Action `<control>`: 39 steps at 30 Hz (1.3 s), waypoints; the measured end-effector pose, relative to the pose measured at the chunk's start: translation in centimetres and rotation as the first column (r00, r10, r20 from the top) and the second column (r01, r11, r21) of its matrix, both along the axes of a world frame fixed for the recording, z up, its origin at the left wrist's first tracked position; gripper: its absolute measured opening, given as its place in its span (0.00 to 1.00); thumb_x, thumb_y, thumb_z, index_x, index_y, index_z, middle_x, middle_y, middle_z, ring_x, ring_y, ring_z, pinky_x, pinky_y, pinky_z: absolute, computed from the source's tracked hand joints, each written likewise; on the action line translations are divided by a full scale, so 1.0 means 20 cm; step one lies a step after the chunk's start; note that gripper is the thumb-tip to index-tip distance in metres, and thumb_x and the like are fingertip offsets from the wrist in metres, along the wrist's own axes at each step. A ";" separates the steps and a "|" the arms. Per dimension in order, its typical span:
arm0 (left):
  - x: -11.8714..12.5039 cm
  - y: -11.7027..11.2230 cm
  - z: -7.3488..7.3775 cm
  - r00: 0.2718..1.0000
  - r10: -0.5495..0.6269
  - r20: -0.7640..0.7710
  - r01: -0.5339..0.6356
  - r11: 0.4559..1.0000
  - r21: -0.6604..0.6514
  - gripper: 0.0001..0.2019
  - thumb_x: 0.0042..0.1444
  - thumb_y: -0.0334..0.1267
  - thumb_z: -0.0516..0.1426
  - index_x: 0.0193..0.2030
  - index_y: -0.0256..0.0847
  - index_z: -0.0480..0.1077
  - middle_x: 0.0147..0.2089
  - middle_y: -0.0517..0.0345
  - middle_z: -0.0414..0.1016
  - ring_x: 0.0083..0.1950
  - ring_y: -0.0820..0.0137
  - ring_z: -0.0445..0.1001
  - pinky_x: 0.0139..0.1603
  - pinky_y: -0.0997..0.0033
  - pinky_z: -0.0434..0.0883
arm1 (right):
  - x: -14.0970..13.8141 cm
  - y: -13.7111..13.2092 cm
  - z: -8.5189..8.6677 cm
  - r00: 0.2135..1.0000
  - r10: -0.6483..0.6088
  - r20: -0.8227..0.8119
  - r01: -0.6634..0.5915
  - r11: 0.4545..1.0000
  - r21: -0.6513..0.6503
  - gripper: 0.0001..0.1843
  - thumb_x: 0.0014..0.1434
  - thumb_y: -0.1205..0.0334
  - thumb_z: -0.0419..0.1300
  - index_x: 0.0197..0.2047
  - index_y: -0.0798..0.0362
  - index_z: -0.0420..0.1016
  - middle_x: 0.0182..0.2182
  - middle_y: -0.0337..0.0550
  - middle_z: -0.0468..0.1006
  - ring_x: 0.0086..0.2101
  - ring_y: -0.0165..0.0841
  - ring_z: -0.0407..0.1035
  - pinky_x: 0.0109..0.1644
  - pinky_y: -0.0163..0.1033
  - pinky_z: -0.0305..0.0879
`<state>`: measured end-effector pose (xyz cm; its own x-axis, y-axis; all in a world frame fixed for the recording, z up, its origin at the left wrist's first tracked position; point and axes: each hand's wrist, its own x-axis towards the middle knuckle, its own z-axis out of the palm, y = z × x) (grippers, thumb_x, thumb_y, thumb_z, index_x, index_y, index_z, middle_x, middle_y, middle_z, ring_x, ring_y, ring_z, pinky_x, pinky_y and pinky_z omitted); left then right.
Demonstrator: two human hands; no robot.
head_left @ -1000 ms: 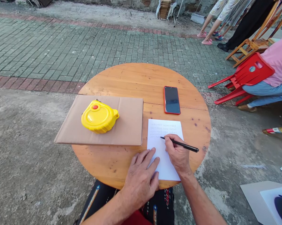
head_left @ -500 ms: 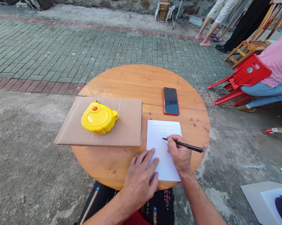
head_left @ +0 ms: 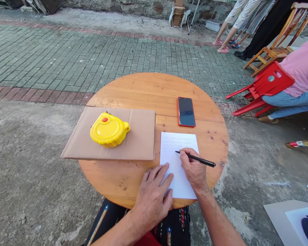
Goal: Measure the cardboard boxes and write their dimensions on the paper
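My right hand grips a black pen, its tip at the end of the lowest line of handwriting on a white sheet of paper. Several rows of small writing fill the sheet's upper part. My left hand lies open with fingers spread, its fingertips resting on the paper's left edge. To the left, a yellow tape measure with a red button sits on a flat piece of brown cardboard. A phone in a red case lies screen up beyond the paper.
The round wooden table stands on concrete beside green paving. At right, a person in a pink top sits on a red plastic chair, near a wooden chair. Other people's legs show behind. A bottle lies on the ground.
My right hand and the pen have moved slightly left along the line, and a little more writing shows there. The left hand stays in place. The view has shifted slightly.
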<state>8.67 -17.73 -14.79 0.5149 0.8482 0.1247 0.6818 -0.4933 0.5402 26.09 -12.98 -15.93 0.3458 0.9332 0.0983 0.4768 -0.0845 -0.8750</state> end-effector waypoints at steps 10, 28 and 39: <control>0.00 0.00 0.00 1.000 -0.001 -0.006 0.001 1.000 -0.002 0.19 0.56 0.31 0.55 0.55 0.42 0.70 0.67 0.52 0.65 0.62 0.54 0.63 0.59 0.47 0.66 | -0.01 0.00 -0.01 0.998 0.006 0.058 -0.007 1.000 0.011 0.11 0.61 0.56 0.56 0.33 0.52 0.75 0.17 0.33 0.68 0.18 0.28 0.62 0.21 0.32 0.59; 0.00 0.00 0.00 1.000 -0.001 0.001 0.001 1.000 -0.012 0.19 0.56 0.31 0.56 0.55 0.42 0.70 0.67 0.52 0.65 0.63 0.55 0.63 0.59 0.47 0.66 | 0.00 -0.01 -0.01 0.999 0.005 0.043 -0.005 1.000 0.009 0.09 0.60 0.58 0.56 0.32 0.52 0.75 0.16 0.32 0.66 0.17 0.27 0.61 0.21 0.33 0.59; 0.00 0.00 0.00 1.000 -0.007 -0.013 0.007 0.999 -0.046 0.18 0.57 0.32 0.55 0.55 0.42 0.70 0.67 0.53 0.64 0.63 0.55 0.61 0.61 0.49 0.64 | 0.03 -0.01 0.01 0.996 0.055 0.073 -0.069 0.976 0.206 0.07 0.65 0.63 0.57 0.44 0.51 0.75 0.29 0.37 0.77 0.26 0.28 0.71 0.33 0.35 0.68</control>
